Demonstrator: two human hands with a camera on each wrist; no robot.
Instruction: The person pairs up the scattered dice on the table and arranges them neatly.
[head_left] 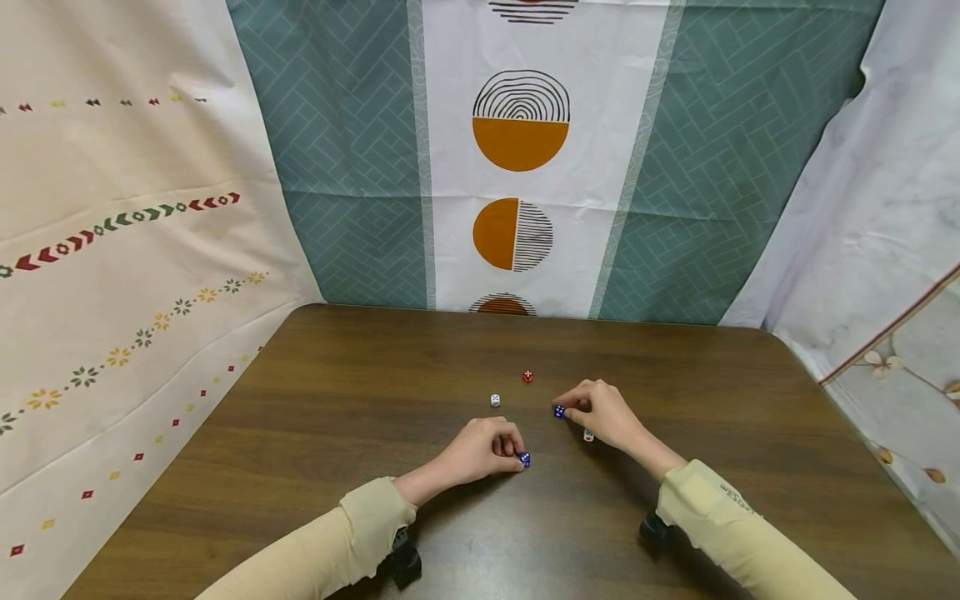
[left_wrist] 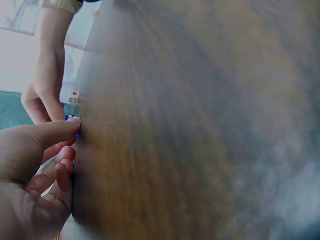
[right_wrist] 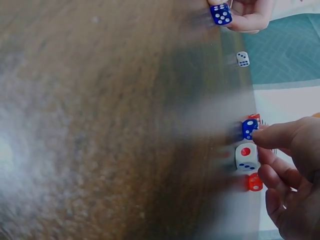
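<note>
My left hand (head_left: 480, 452) pinches a blue die (head_left: 524, 459) with white pips between thumb and fingertip, low over the table. To the right and farther off, my right hand (head_left: 603, 412) has thumb and index finger on a second blue die (head_left: 558, 411). Close below the right hand's fingers lies a white die (right_wrist: 247, 157), its single red pip showing in the right wrist view. A red die (right_wrist: 255, 182) sits beside that one, hidden by the hand in the head view. Whether either blue die touches the table, I cannot tell.
Beyond the hands, another white die (head_left: 495, 400) and a red die (head_left: 528, 377) lie on the brown wooden table (head_left: 360, 375). Patterned cloth (head_left: 352, 167) hangs behind the table's far edge, with more cloth along both sides.
</note>
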